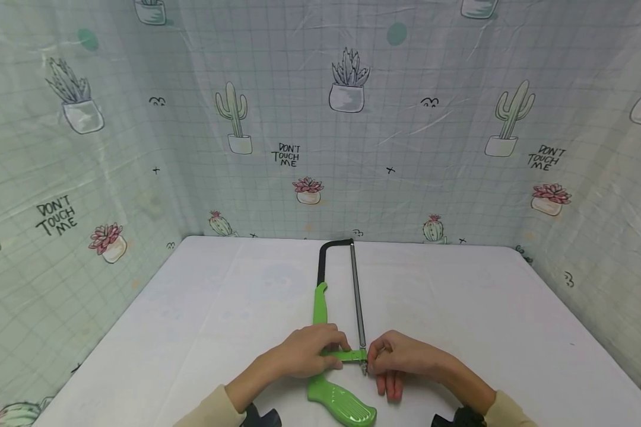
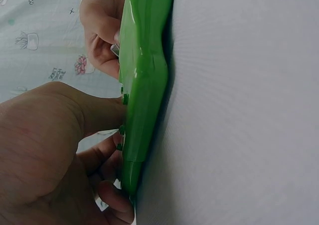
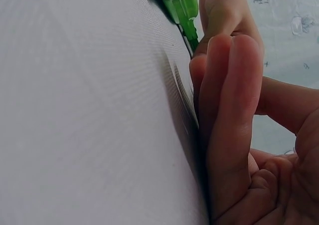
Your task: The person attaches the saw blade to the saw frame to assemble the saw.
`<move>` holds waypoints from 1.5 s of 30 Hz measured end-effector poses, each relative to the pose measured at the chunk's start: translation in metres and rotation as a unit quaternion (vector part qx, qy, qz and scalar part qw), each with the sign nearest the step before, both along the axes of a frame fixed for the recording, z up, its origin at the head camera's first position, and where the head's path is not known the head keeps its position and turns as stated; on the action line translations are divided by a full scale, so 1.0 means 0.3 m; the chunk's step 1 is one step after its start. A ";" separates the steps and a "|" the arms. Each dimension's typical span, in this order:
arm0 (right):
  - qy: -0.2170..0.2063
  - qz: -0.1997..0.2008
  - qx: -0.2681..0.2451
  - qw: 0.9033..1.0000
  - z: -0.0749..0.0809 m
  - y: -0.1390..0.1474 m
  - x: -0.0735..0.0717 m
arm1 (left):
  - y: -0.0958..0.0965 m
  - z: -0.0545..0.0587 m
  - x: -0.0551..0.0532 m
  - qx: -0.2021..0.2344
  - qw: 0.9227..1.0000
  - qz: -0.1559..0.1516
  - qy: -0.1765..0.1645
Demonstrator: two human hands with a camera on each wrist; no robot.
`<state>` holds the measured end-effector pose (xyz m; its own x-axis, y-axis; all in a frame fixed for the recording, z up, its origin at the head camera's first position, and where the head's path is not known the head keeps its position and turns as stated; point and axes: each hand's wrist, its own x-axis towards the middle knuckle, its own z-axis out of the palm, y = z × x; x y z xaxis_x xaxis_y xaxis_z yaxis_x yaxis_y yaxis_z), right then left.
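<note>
A hacksaw [image 1: 320,308] with a green handle and black front frame lies on the white table, its grey blade [image 1: 357,290] on the right side. My left hand [image 1: 311,351] grips the green frame around the crosspiece [image 1: 352,356], thumb near and fingers beyond. My right hand [image 1: 406,356] is at the blade's near end, thumb and index finger pinching the small metal tension fitting [image 1: 364,369]. In the left wrist view a bit of this metal [image 2: 115,49] shows between those fingers. The other right fingers [image 3: 239,90] extend down beside the table surface.
The white table [image 1: 246,284] stretches around the saw on every side. Behind and beside it hangs a pale sheet [image 1: 278,118] printed with cacti and words. Dark wrist gear [image 1: 262,416] shows below each forearm.
</note>
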<state>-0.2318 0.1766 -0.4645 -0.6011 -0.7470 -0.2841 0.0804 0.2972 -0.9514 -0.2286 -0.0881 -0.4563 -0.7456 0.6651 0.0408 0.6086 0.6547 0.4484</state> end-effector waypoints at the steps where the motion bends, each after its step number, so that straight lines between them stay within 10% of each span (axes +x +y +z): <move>1: 0.002 0.001 0.001 1.000 0.000 0.000 -0.001 | 0.000 0.001 -0.001 -0.001 1.000 0.000 0.000; 45: -0.021 0.018 -0.009 1.000 0.007 0.009 -0.004 | 0.001 0.001 0.002 -0.006 1.000 -0.002 0.001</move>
